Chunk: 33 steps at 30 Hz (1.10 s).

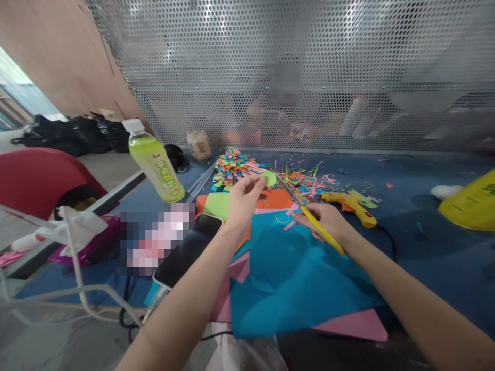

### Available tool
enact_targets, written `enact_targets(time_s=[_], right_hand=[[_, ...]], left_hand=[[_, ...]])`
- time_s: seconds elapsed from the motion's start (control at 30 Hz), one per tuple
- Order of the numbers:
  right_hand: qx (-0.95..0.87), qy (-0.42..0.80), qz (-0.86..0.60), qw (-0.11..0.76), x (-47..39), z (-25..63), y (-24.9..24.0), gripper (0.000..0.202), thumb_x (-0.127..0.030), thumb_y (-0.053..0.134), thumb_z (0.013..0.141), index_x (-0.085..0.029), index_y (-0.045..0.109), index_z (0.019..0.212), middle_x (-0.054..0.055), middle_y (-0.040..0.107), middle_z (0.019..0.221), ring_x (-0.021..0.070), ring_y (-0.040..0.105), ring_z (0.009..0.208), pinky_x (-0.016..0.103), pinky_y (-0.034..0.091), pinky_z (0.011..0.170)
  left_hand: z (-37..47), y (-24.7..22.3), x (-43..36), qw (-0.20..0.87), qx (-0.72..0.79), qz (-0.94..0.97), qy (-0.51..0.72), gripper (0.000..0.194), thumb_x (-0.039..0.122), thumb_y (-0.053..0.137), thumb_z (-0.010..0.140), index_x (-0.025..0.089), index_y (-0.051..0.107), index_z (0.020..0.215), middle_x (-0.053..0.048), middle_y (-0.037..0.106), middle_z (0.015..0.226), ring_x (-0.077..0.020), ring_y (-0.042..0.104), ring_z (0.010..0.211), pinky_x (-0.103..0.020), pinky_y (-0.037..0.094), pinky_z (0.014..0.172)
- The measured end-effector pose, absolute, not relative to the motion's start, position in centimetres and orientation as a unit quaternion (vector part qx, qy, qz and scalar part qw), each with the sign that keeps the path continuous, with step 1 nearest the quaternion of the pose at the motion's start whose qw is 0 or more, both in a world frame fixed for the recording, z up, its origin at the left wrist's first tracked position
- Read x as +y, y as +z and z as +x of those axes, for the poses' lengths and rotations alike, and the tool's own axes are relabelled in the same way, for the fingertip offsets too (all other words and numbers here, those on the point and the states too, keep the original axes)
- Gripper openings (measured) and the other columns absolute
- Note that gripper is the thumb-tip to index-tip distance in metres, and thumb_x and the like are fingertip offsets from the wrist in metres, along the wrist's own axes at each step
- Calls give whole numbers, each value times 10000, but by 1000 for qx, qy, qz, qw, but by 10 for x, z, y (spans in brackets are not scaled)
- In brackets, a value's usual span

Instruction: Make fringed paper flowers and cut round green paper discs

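Note:
Between the thumb and fingers of my left hand (247, 198) is a small round piece of light green paper (269, 179). My right hand (323, 219) is closed on yellow-handled scissors (323, 230), whose blades point up and left toward the green piece. Whether the blades touch the paper, I cannot tell. Under both hands lie sheets of coloured paper, a large blue sheet (294, 278) on top with pink (356, 324) and orange ones showing beneath. Just beyond my left hand stands a cone-shaped pile of many-coloured paper bits (232, 167).
Paper strips and scraps (305, 180) are strewn behind the scissors. A yellow glue gun (351, 205) lies right of my right hand. To the left are a bottle of green drink (157, 165), a phone (189, 250) and a purple tissue pack (87, 242). A perforated metal panel (232, 67) rises behind.

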State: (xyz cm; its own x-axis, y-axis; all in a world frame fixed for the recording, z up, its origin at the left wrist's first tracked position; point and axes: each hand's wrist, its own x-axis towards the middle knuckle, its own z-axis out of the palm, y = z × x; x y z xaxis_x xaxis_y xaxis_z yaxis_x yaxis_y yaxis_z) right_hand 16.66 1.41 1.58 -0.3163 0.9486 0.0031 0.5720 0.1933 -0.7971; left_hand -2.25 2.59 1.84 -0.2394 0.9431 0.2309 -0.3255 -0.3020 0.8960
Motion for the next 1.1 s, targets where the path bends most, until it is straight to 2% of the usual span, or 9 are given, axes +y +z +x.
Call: enact_targets(time_s=[0.4,0.87,1.1], right_hand=[[-734,349,-517,269,15,167,15,464,-617,600,687,-223,384,574,-66,298,437,97,352,390,256,209,417],[-747,320,-521,261,16,168,17,466,-631,574,701,-212,411,578,-62,295,437,91,331,400,250,191,416],[-751,320,-517,257,18,169,13,460,-634,559,715,-211,426,595,-55,312,449,100,347,420,253,205,427]], left_hand=[[-22,20,25,461,368,420,690,223,326,749,619,167,669,754,-5,629,659,-116,600,603,-216,474,496],[-22,20,24,459,371,424,687,237,334,754,619,157,667,751,1,623,651,-104,588,589,-211,477,495],[-22,20,26,457,366,414,698,208,308,752,618,166,660,739,-3,642,658,-134,628,609,-221,476,485]])
